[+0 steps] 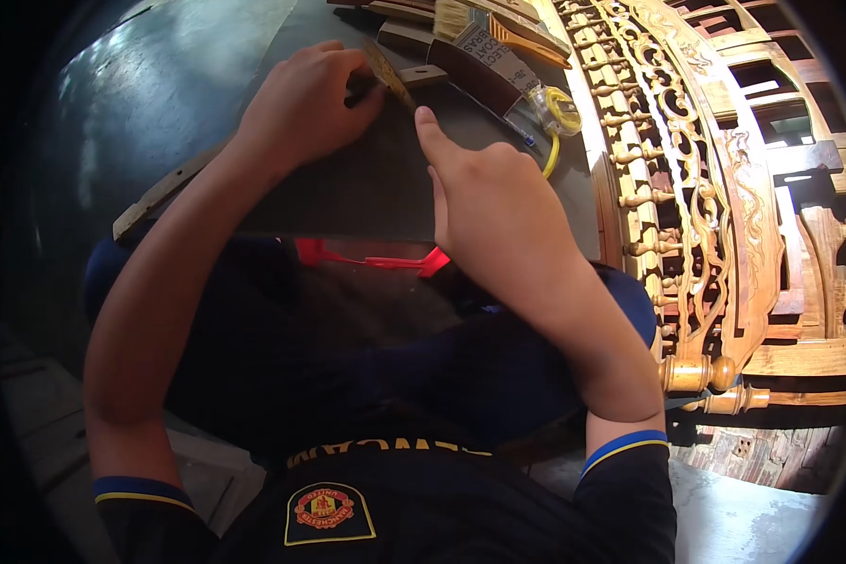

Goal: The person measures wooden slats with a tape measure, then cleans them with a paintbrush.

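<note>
A narrow yellow-brown strip, worn along its face, lies slantwise between my two hands over the dark tabletop. My left hand is closed, its fingers curled at the strip's left side near the far end. My right hand reaches in from the right, index finger stretched to the strip's near end. Its other fingers are folded and mostly hidden beneath the hand. Just beyond the strip lies a short light piece with a small hole.
Behind my hands are a brush, a dark curved block with printed label, and a yellow tape measure or coil. A long thin strip lies by my left forearm. Carved wooden railings stand at right. Something red shows below the table edge.
</note>
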{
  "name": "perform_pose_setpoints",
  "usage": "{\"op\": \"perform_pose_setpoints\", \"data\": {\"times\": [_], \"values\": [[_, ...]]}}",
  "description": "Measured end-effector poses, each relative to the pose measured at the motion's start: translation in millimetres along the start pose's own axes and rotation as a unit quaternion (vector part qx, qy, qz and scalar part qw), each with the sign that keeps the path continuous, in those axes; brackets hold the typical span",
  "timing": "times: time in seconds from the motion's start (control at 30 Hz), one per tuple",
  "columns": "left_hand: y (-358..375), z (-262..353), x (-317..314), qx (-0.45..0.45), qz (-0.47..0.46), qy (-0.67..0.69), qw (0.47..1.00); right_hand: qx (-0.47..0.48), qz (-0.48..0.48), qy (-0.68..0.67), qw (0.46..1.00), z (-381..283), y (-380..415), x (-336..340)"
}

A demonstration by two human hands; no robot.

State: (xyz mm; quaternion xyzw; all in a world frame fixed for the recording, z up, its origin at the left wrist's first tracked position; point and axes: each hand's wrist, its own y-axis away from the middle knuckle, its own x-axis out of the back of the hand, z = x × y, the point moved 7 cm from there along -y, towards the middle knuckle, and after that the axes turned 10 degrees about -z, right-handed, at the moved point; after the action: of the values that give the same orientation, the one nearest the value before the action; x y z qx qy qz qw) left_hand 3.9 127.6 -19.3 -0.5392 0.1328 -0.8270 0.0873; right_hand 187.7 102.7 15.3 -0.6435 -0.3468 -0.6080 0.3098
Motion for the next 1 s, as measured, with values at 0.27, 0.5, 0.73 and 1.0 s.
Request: {"op": "perform_pose_setpoints", "data": {"times": [0.27, 0.5, 0.73, 1.0], "values": [[3.0, 2.2, -0.2, 0.002, 0.016, -0.019, 1.000, 0.016, -0.012, -0.020, 1.000, 3.6, 25.4, 21.4], [1.7, 7.7, -0.7, 0.004, 0.008, -0.015, 1.000, 0.021, 0.051, -0.018, 0.998, 13.6, -11.6, -0.5], [3.9, 6.1, -0.3, 0.008, 0.013, -0.033, 0.999, 0.003, 0.008, -0.038, 0.999, 12.0, 14.7, 26.7], [0.1, 0.9, -2.3, -0.002, 0.019, -0.024, 1.000, -0.015, -0.040, 0.024, 0.999, 0.9, 34.2, 23.9]]}}
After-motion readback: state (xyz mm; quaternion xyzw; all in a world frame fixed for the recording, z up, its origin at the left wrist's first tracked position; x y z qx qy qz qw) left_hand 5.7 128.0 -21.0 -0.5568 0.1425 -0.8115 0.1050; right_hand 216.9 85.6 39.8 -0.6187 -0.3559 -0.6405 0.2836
